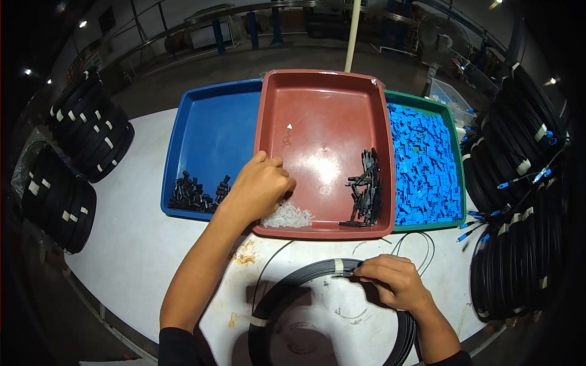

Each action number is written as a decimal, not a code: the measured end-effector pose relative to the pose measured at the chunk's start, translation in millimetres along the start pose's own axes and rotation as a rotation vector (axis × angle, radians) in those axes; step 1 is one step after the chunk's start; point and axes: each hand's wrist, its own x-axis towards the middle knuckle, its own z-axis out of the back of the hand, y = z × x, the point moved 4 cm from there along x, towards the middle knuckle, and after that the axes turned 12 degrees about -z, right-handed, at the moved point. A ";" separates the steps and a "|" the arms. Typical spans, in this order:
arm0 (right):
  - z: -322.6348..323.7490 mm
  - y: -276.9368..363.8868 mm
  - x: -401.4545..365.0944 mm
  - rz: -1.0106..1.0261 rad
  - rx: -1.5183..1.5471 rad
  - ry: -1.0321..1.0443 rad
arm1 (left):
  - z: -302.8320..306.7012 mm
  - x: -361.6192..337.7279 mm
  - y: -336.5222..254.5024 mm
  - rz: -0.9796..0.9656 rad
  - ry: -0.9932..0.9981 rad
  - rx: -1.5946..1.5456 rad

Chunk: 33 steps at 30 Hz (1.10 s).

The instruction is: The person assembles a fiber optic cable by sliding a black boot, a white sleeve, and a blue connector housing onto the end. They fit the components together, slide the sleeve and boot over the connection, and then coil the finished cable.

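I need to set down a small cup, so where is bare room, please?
Bare: the white table between the blue tray and left coils; the blue tray's far part. Crowded: the green tray, right coils, around the right hand.

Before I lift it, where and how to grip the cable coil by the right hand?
Probably the left side of the coil, at the pale tape, fingers from outside, thumb inside the ring: it lies flat and the tape binds the strands.

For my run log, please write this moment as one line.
left hand: over red tray, by white pieces | right hand: at cable coil
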 end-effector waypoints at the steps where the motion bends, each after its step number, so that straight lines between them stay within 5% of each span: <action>1: 0.1 -0.7 -0.2 -0.007 0.004 -0.001 | 1.6 0.6 -2.2 -0.020 -0.040 -0.028; 9: 1.1 0.2 0.4 -0.016 0.010 0.002 | 8.8 15.4 -28.4 -0.147 -0.101 -0.305; 16: 1.3 -0.1 -0.1 -0.010 0.011 -0.002 | -13.7 30.2 -37.7 -0.197 0.082 -0.190; 23: 0.6 -1.0 -0.5 -0.006 0.004 0.001 | -12.3 30.3 -37.0 -0.183 0.060 -0.163; 33: 2.3 2.4 -0.4 0.021 0.020 -0.020 | 47.3 9.9 -34.7 0.005 -0.207 -0.199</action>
